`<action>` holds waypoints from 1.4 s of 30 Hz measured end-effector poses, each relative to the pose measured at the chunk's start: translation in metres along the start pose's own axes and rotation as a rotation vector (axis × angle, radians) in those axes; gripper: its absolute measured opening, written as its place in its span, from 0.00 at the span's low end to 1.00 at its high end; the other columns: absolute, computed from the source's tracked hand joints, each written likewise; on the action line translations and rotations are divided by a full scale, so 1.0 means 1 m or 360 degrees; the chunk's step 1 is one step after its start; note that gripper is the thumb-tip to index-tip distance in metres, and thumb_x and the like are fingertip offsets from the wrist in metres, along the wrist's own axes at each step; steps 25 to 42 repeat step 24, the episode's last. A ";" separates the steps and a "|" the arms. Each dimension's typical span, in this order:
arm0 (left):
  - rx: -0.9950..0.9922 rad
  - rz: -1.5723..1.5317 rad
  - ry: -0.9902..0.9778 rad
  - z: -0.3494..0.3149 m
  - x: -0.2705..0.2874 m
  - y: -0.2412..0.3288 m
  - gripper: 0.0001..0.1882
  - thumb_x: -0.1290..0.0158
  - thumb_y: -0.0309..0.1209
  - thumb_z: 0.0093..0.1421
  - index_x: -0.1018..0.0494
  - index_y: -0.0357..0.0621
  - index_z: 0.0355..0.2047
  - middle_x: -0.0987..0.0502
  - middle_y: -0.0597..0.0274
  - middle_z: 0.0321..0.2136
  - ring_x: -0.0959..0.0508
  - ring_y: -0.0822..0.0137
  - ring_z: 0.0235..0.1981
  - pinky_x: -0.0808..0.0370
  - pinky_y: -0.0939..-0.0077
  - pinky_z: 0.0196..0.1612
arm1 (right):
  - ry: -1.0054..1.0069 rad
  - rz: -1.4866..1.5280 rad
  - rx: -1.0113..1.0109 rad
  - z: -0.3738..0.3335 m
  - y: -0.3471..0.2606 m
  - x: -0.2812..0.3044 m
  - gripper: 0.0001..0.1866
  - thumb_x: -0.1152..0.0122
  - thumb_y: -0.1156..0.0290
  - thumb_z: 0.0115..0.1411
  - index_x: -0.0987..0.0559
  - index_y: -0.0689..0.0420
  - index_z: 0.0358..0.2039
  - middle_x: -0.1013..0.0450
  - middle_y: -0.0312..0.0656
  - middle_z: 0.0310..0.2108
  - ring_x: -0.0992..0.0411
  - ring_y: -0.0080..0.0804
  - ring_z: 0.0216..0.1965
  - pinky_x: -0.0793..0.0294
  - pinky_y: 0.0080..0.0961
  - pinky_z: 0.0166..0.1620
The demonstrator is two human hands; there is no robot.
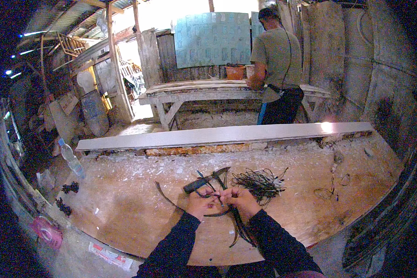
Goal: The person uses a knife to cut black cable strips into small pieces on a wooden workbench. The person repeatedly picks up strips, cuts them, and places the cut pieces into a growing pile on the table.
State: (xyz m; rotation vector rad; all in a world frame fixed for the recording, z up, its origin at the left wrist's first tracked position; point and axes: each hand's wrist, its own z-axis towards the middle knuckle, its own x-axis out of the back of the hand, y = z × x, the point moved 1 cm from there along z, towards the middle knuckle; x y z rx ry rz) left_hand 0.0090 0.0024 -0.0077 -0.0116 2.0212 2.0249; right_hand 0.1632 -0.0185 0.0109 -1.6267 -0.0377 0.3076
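Both hands meet just above the near edge of the worktop, a dusty wooden slab scattered with pale chips. The left hand and the right hand are closed on the same bunch of dark strips, fingers pinched together around them, probably so that each hand can steady one end while the strands are worked against each other; the loose ends curve down toward the dark sleeves. Just beyond the left hand lies a knife with a dark handle, within easy reach. To the right of it sits a tangled pile of thin dark strands, close enough to draw from. A long pale plank lies across the far side of the worktop. A plastic bottle stands off the left end. Farther back a person stands facing away at another bench, hands hidden by the body. Exactly how the fingers cross the strips is too small to make out, and the frame corners fall into darkness.
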 end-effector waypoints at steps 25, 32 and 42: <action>-0.0112 0.0605 -0.0133 -0.010 -0.010 0.028 0.13 0.47 0.27 0.50 0.30 0.33 0.35 0.26 0.62 0.27 0.26 0.72 0.26 0.26 0.81 0.29 | 0.0033 -0.0106 0.0191 0.006 0.011 0.010 0.05 0.43 0.75 0.48 0.26 0.62 0.27 0.30 0.35 0.23 0.34 0.22 0.26 0.36 0.18 0.34; -0.0112 0.0605 -0.0133 -0.010 -0.010 0.028 0.13 0.47 0.27 0.50 0.30 0.33 0.35 0.26 0.62 0.27 0.26 0.72 0.26 0.26 0.81 0.29 | 0.0033 -0.0106 0.0191 0.006 0.011 0.010 0.05 0.43 0.75 0.48 0.26 0.62 0.27 0.30 0.35 0.23 0.34 0.22 0.26 0.36 0.18 0.34; -0.0112 0.0605 -0.0133 -0.010 -0.010 0.028 0.13 0.47 0.27 0.50 0.30 0.33 0.35 0.26 0.62 0.27 0.26 0.72 0.26 0.26 0.81 0.29 | 0.0033 -0.0106 0.0191 0.006 0.011 0.010 0.05 0.43 0.75 0.48 0.26 0.62 0.27 0.30 0.35 0.23 0.34 0.22 0.26 0.36 0.18 0.34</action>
